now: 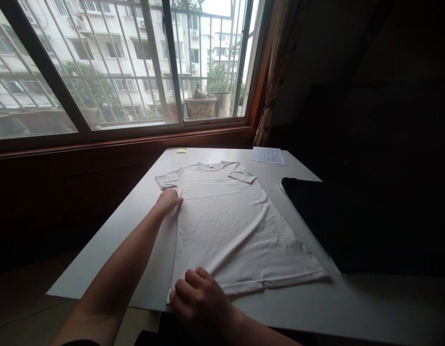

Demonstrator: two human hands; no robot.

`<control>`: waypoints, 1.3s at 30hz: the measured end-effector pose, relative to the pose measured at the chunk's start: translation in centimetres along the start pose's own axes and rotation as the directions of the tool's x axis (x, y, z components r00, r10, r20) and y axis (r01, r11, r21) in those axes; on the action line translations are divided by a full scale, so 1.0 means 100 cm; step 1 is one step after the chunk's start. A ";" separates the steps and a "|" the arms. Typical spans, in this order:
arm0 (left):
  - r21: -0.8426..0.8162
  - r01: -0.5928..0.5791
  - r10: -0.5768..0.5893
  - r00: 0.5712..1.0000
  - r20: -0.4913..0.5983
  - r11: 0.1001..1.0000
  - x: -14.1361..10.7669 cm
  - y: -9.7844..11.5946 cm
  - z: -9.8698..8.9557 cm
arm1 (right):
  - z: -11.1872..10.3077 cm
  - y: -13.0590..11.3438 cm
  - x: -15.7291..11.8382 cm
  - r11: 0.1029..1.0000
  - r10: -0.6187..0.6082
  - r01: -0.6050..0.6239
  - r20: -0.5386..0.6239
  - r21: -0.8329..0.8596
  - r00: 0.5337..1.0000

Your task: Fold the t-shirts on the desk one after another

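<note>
A white short-sleeved T-shirt (222, 221) lies spread on the white table (132, 240), its neckline toward the window and its hem toward me. A long diagonal wrinkle runs across its lower half. My left hand (169, 201) is closed on the shirt's left edge, just below the left sleeve, with the thumb on top of the cloth. At the near left corner of the hem, my right hand (198, 298) is closed with its fingers curled over the fabric. The fingertips of the right hand are hidden under the knuckles.
Dark cloth (316, 216) covers the table's right side, its edges lost in shadow. Printed paper sheets (269, 155) and a small yellow slip (181, 150) lie at the far edge. Beyond stands a barred window (132, 62) with a curtain (276, 72) at its right.
</note>
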State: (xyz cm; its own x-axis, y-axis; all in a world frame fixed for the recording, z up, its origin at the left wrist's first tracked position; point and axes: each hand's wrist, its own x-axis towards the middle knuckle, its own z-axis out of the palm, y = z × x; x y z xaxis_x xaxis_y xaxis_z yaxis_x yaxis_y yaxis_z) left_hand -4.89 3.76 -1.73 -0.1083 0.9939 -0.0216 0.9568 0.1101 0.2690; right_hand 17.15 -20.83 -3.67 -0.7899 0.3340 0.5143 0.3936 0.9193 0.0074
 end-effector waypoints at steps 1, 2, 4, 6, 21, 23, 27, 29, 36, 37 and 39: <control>-0.007 0.004 -0.004 1.000 0.007 1.000 0.003 0.001 0.000 | -0.001 -0.001 0.001 1.000 0.005 -0.005 -0.015 -0.002 1.000; -0.017 0.009 -0.009 1.000 0.013 1.000 0.006 0.002 0.000 | -0.001 -0.002 0.001 1.000 0.011 -0.011 -0.030 -0.001 0.999; -0.051 0.020 -0.019 0.999 0.027 0.999 0.010 0.002 -0.001 | -0.001 -0.003 0.002 1.000 0.020 -0.020 -0.048 0.013 0.999; -0.107 0.036 -0.031 0.998 0.048 0.994 0.011 0.000 -0.002 | 0.001 -0.003 0.002 0.999 0.023 -0.021 -0.056 0.039 0.998; -0.340 0.049 -0.027 0.997 0.069 0.939 0.000 -0.025 -0.005 | -0.006 0.005 0.003 0.992 -0.104 0.104 -0.010 0.069 0.995; -0.265 0.015 -0.014 1.000 0.009 0.964 -0.001 -0.024 -0.006 | -0.003 0.005 0.003 0.992 -0.112 0.111 0.015 0.063 0.994; -0.125 -0.056 0.044 0.995 -0.095 0.991 -0.011 -0.022 -0.007 | 0.005 0.005 0.000 0.994 -0.098 0.097 0.007 0.055 0.995; -0.074 -0.094 0.085 0.989 -0.118 0.993 -0.022 -0.021 -0.009 | 0.008 0.005 -0.001 0.994 -0.097 0.096 0.002 0.052 0.995; 0.043 -0.223 0.222 0.974 0.042 0.974 -0.073 -0.011 -0.014 | 0.007 0.003 0.001 0.992 -0.109 0.109 -0.006 0.061 0.994; 0.057 -0.221 0.217 0.974 0.067 0.973 -0.078 -0.009 -0.013 | 0.006 0.002 0.002 0.992 -0.114 0.113 0.001 0.057 0.994; 0.086 -0.209 0.201 0.975 0.096 0.974 -0.085 -0.005 -0.012 | 0.004 0.001 0.003 0.992 -0.120 0.119 0.011 0.043 0.993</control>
State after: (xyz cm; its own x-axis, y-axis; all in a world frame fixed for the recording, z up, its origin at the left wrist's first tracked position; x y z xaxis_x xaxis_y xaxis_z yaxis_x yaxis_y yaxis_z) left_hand -4.78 -4.74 -0.56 0.1128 0.9918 -0.0594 0.9778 -0.1002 0.1840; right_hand 16.78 -20.51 -3.88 -0.8364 0.2239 0.5003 0.2762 0.9606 0.0318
